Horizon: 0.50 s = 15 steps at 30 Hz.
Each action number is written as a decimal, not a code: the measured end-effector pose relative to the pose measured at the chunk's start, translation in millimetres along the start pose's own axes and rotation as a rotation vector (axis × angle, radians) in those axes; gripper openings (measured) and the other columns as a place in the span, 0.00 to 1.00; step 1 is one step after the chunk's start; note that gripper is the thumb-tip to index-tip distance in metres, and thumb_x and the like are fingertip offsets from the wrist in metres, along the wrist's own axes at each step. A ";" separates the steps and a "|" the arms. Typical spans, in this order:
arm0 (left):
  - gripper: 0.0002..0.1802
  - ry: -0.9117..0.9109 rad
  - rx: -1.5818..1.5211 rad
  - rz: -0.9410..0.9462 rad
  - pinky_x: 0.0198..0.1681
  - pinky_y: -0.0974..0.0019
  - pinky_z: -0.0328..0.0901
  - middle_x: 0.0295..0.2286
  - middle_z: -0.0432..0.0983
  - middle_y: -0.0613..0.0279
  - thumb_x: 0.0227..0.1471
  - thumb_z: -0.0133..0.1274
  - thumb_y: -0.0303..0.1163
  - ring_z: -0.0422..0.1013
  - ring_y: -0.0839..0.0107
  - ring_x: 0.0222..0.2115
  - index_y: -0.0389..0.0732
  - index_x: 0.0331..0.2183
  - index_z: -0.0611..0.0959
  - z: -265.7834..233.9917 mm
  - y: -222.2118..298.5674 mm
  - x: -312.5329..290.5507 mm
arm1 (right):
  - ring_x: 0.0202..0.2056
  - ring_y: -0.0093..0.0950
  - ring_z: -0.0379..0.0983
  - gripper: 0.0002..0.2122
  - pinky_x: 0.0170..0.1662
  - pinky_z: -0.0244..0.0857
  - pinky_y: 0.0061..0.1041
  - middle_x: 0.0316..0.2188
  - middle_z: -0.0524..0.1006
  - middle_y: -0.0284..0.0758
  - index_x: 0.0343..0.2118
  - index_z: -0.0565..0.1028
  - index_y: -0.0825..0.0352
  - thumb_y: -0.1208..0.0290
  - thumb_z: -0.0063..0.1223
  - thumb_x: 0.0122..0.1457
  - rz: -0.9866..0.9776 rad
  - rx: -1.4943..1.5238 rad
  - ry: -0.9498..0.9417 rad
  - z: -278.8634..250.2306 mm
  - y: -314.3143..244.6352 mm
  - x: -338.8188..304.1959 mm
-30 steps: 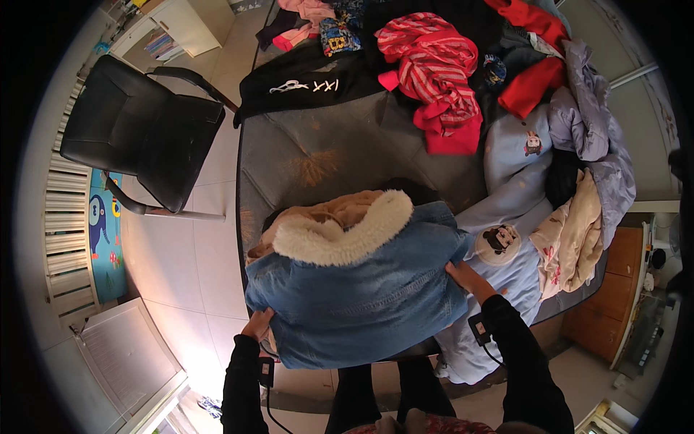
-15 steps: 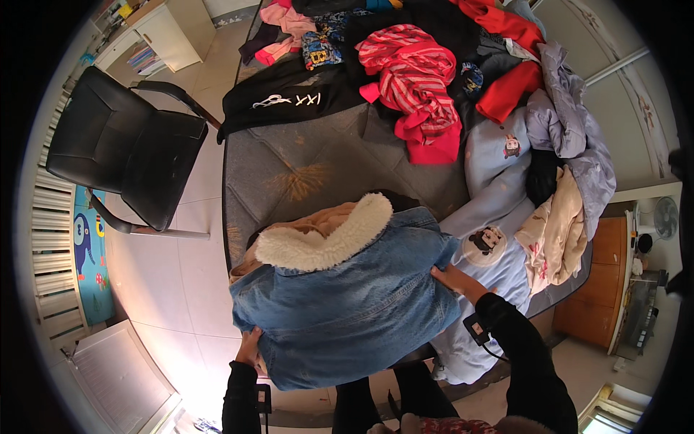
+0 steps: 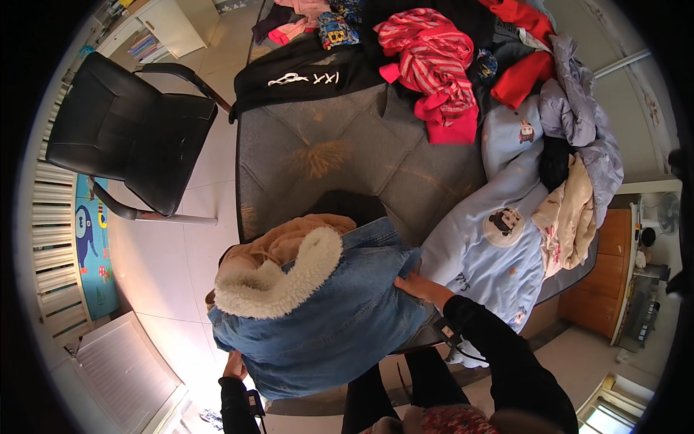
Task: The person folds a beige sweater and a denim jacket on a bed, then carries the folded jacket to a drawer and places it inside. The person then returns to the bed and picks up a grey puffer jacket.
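Note:
A blue denim jacket (image 3: 325,318) with a fluffy cream collar (image 3: 282,286) is spread out in front of me, its back facing up. My left hand (image 3: 235,366) is closed on the jacket's lower left edge. On the other side, my right hand (image 3: 424,287) grips the denim near the right shoulder or sleeve, the fingers partly tucked under the cloth. A tan plush garment (image 3: 278,237) shows beyond the collar, with something black (image 3: 354,206) behind it. Part of the jacket hangs over the near edge of the grey mattress (image 3: 347,159).
Light blue cartoon bedding or clothing (image 3: 470,210) lies to the right, beside a beige printed cloth (image 3: 567,217) and a lilac padded garment (image 3: 589,130). Farther back are a red striped garment (image 3: 434,65) and black clothing (image 3: 303,79). A black armchair (image 3: 137,134) stands left of the mattress.
The jacket and both hands have shifted left, and the collar now slants down to the left. My view has turned slightly, so the mattress and clothes sit farther right and higher.

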<state>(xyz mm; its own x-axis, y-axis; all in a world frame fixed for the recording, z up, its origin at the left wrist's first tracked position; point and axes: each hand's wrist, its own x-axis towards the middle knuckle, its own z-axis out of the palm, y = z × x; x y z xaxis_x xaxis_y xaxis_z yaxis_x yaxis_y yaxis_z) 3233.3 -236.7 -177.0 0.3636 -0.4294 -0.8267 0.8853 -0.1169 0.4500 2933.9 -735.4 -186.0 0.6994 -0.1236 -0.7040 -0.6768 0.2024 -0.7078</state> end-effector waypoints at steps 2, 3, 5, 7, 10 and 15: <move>0.24 0.046 0.024 -0.041 0.53 0.57 0.63 0.48 0.71 0.56 0.56 0.53 0.38 0.68 0.61 0.49 0.34 0.49 0.71 2.3 2.1 5.0 | 0.61 0.39 0.51 0.55 0.61 0.50 0.36 0.61 0.53 0.47 0.63 0.46 0.73 0.27 0.47 0.44 0.174 0.161 0.004 1.2 8.0 3.9; 0.24 0.056 0.035 -0.051 0.53 0.56 0.63 0.48 0.71 0.56 0.56 0.53 0.38 0.68 0.60 0.49 0.34 0.49 0.70 3.2 3.2 6.3 | 0.61 0.40 0.52 0.58 0.61 0.50 0.35 0.60 0.55 0.49 0.62 0.48 0.75 0.25 0.47 0.41 0.291 0.224 -0.001 2.1 9.8 5.2; 0.26 -0.001 0.012 -0.008 0.53 0.54 0.64 0.48 0.71 0.56 0.55 0.53 0.38 0.68 0.59 0.49 0.38 0.52 0.67 4.4 2.8 5.9 | 0.61 0.39 0.52 0.58 0.60 0.51 0.35 0.60 0.55 0.49 0.61 0.49 0.77 0.25 0.48 0.41 0.288 0.238 0.025 7.0 8.0 5.4; 0.28 0.063 -0.012 0.017 0.53 0.53 0.64 0.48 0.70 0.56 0.55 0.53 0.38 0.68 0.58 0.50 0.41 0.54 0.64 4.7 0.6 2.4 | 0.61 0.38 0.53 0.57 0.60 0.51 0.35 0.60 0.55 0.48 0.61 0.49 0.77 0.27 0.50 0.41 0.291 0.218 0.088 12.8 -3.0 -1.3; 0.29 -0.103 -0.047 0.126 0.52 0.52 0.64 0.49 0.68 0.55 0.55 0.52 0.36 0.67 0.57 0.50 0.44 0.55 0.61 5.8 -0.6 -9.9 | 0.60 0.37 0.53 0.56 0.61 0.51 0.36 0.60 0.56 0.46 0.62 0.47 0.74 0.32 0.55 0.43 0.205 0.261 0.144 18.9 -32.6 -30.8; 0.28 -0.005 -0.016 0.085 0.53 0.52 0.64 0.48 0.68 0.54 0.55 0.49 0.31 0.67 0.57 0.49 0.41 0.55 0.60 21.1 2.3 -66.5 | 0.61 0.36 0.53 0.54 0.61 0.51 0.37 0.61 0.55 0.42 0.64 0.43 0.70 0.38 0.60 0.44 0.139 0.445 0.033 41.4 -64.5 -102.6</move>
<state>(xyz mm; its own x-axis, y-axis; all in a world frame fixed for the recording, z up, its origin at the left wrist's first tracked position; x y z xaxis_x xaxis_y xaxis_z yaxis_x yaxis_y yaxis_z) 3205.0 -227.3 -113.9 0.4360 -0.4420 -0.7840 0.8559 -0.0657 0.5130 2915.3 -695.5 -65.7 0.5962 -0.0953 -0.7972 -0.5939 0.6157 -0.5178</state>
